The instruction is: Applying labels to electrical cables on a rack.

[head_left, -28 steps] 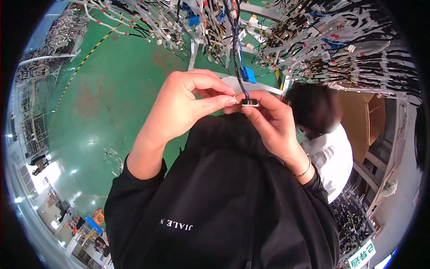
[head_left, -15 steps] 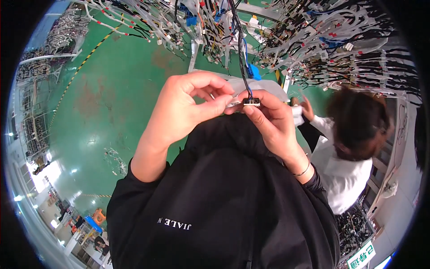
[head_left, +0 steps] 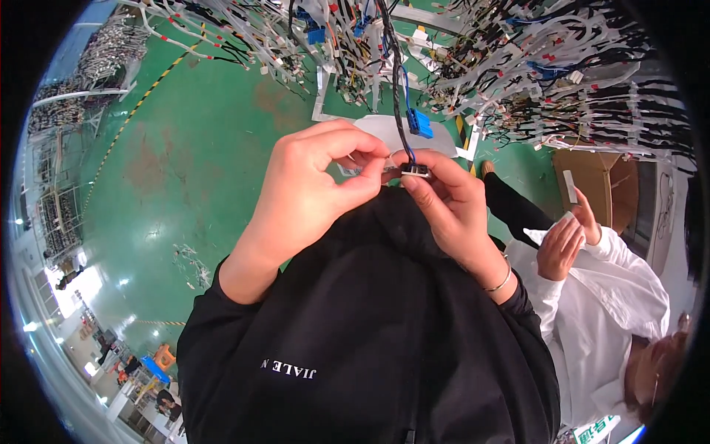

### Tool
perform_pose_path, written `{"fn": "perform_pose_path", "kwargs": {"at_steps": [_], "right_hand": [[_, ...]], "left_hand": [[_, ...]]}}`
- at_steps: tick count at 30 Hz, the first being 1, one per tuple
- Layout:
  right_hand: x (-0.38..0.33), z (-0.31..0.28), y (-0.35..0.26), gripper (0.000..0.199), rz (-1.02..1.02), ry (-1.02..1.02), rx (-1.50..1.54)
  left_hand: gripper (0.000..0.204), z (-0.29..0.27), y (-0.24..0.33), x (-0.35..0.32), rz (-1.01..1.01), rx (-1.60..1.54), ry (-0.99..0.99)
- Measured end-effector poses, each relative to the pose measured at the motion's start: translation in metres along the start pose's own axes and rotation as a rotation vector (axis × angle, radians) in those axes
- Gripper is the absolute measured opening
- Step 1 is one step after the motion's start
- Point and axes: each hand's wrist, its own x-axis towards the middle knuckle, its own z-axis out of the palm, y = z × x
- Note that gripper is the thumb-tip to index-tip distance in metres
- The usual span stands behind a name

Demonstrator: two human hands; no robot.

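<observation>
Over my chest, my right hand [head_left: 452,203] grips a small black-and-white connector [head_left: 415,171] between thumb and fingers. Dark wires [head_left: 396,81] rise from that connector toward the hanging harnesses at the top. My left hand [head_left: 307,181] is closed in a pinch right beside it, thumb against fingertips. Something thin and pale shows at those fingertips, too small to make out. Just beyond my right hand, a blue connector [head_left: 420,123] dangles on a blue wire.
Bundles of wire harnesses [head_left: 547,66] hang across the far side and far right. A co-worker in a white top [head_left: 592,311] is close on my right, handling a white strip [head_left: 569,186]. Behind them stands a cardboard box [head_left: 595,189]. Striped tape [head_left: 151,92] marks the green floor.
The co-worker has leaned back toward the lower right, uncovering the cardboard box and bringing both their hands into view. The blue connector has turned slightly. My hands have barely shifted.
</observation>
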Motion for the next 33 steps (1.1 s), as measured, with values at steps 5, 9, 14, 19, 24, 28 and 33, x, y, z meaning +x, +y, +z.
{"fn": "perform_pose_path", "kwargs": {"at_steps": [5, 9, 14, 19, 24, 28, 33], "right_hand": [[0.001, 0.002, 0.003, 0.024, -0.015, -0.008, -0.029], [0.001, 0.004, 0.004, 0.025, -0.12, -0.009, -0.194], [0.006, 0.007, 0.004, 0.026, -0.171, 0.014, -0.232], [0.001, 0.018, -0.005, 0.025, -0.106, 0.014, -0.118], [0.001, 0.015, -0.012, 0.024, 0.1, -0.021, -0.109], [0.006, 0.023, -0.004, 0.025, 0.009, -0.033, 0.046], [0.002, 0.02, -0.001, 0.031, 0.043, -0.058, 0.288]], "left_hand": [[0.012, 0.001, -0.002, -0.003, 0.108, 0.159, 0.022], [0.012, 0.004, -0.002, -0.009, 0.334, 0.369, 0.101], [0.014, 0.005, -0.005, -0.01, 0.297, 0.403, 0.153], [0.014, 0.0, -0.006, -0.014, 0.085, 0.138, 0.151], [0.012, -0.008, -0.013, -0.012, -0.066, -0.232, 0.065], [0.013, -0.02, -0.021, -0.01, -0.172, -0.285, -0.034], [0.013, -0.019, -0.035, -0.009, -0.372, -0.602, -0.041]]}}
